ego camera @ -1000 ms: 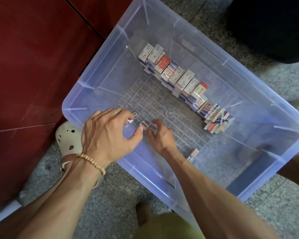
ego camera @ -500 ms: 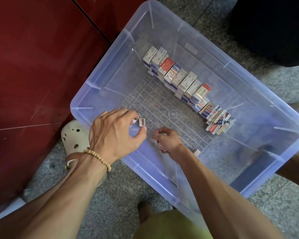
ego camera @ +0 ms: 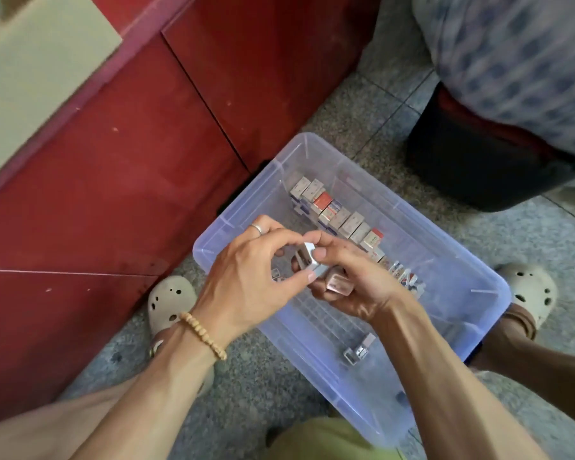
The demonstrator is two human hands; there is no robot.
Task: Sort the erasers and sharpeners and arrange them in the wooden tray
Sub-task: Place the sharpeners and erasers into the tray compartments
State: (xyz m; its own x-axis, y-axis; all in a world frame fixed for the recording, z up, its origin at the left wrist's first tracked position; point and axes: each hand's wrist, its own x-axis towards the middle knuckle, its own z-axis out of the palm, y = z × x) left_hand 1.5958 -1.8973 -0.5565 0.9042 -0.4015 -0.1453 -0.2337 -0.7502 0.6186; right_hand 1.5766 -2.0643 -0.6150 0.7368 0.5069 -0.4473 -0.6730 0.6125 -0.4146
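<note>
Now small sharpeners are held by both hands above the clear plastic bin [ego camera: 445, 260].

A metal sharpener [ego camera: 307, 260] is pinched between the left hand [ego camera: 246, 280] and the right hand [ego camera: 356, 280]; a pinkish sharpener [ego camera: 339, 283] is gripped in the right palm. Boxed erasers [ego camera: 339, 220] are lined in the bin (two more sharpeners [ego camera: 359, 350] lie near its front wall).

Speckled grey tiled floor [ego camera: 362, 104] beside red cabinet [ego camera: 153, 134].
</note>
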